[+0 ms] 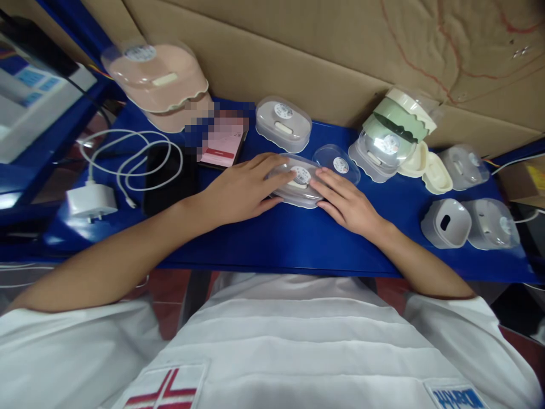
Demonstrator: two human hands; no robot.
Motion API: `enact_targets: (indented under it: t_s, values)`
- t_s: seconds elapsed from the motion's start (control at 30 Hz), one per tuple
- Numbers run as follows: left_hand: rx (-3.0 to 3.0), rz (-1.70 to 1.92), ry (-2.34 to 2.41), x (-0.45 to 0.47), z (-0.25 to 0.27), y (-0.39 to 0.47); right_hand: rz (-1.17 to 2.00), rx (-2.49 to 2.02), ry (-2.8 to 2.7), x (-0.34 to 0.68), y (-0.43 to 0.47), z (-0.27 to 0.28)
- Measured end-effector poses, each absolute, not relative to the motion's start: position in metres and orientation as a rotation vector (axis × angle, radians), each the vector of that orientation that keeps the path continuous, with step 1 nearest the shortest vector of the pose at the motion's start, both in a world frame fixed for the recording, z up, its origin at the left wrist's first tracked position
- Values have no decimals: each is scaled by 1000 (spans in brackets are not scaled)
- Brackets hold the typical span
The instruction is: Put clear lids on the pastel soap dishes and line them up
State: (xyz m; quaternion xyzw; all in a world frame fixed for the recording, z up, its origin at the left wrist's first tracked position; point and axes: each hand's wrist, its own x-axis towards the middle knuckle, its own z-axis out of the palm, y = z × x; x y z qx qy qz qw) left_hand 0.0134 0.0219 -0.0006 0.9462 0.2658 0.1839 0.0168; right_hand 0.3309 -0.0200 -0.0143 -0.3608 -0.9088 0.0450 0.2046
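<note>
A grey soap box [300, 196] with a clear domed lid and a round sticker lies on the blue table between my hands. My left hand [240, 190] curves round its left end, fingers over the lid and thumb at the near edge. On the other end, my right hand [347, 201] rests fingers on the lid, with the thumb low at the side. Just behind my right fingers is a loose clear lid [334, 159] with its own sticker. Another lidded grey soap box [283, 126] stands behind my left hand.
Pink boxes [157, 79] are stacked at the back left, near a phone [221, 145] and a white charger [91, 200] with looped cable. Right: stacked green and grey boxes [394, 122], cream trays [437, 172], an uncovered grey box [445, 224]. Cardboard [272, 51] lines the back.
</note>
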Motion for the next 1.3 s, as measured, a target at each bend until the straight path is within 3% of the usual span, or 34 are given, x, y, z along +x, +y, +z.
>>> enact_targets:
  t_s: [0.87,1.3]
  values:
    - [2710,706,845,10,-10,37,83,-1133,-2568,328,-18,-18]
    - [2807,727,1129,10,-10,38,-368,-1687,-2447,344,-28,8]
